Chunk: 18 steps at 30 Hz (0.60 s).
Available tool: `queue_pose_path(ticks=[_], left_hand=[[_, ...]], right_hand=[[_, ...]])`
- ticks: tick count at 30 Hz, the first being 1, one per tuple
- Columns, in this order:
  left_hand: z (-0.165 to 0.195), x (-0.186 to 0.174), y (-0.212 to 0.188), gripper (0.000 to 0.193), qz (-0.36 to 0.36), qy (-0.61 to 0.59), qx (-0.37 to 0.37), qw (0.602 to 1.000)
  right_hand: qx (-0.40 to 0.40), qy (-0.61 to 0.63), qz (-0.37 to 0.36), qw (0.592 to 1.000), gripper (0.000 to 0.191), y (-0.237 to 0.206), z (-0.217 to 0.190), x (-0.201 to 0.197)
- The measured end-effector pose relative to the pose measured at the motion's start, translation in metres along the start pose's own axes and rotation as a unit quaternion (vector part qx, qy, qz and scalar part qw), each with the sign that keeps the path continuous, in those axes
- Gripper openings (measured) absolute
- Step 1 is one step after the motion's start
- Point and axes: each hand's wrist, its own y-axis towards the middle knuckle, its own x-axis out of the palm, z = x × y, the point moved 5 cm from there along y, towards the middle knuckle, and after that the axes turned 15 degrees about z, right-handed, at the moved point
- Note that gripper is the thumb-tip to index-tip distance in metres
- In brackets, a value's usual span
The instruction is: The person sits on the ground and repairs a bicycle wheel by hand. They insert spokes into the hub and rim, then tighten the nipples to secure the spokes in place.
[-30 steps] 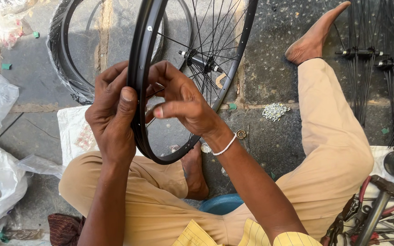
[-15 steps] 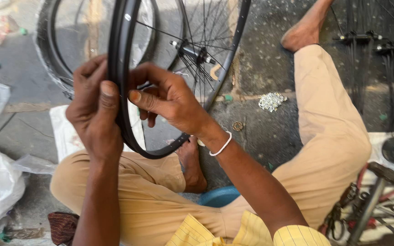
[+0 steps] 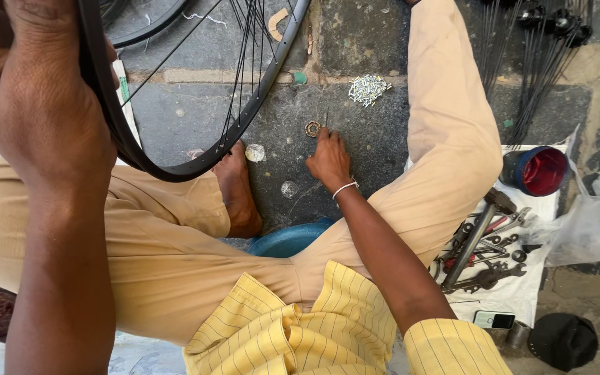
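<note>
My left hand (image 3: 32, 97) grips the black rim of a spoked bicycle wheel (image 3: 196, 156), holding it upright over my left knee. My right hand (image 3: 328, 158) is down on the dark stone floor between my legs, fingertips at a small brass ring (image 3: 312, 128) and a thin metal piece lying there. Whether the fingers hold anything is unclear. A small pile of silver spoke nipples (image 3: 368, 88) lies a little beyond that hand.
Bundles of black spokes (image 3: 536, 62) lie at the upper right. A white cloth (image 3: 522, 292) carries wrenches and a hammer, beside a blue tub with a red inside (image 3: 539, 171). A blue bowl (image 3: 289, 239) sits between my legs. A black cap (image 3: 562, 340) lies at lower right.
My right hand has left the rim and dropped to the floor by the brass ring. The view has swung down and right, and the wheel now stays in my left hand alone.
</note>
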Motion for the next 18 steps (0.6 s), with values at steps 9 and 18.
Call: queue_pose_path(ticks=[9, 18], left_hand=[[0.028, 0.012, 0.011, 0.021, -0.013, 0.010, 0.099, 0.995], [0.038, 0.014, 0.010, 0.029, -0.013, -0.004, 0.082, 0.997]], right_hand=[[-0.087, 0.019, 0.057, 0.994, 0.043, 0.020, -0.014, 0.005], [0.301, 0.650, -0.101, 0.690, 0.016, 0.020, -0.062, -0.063]])
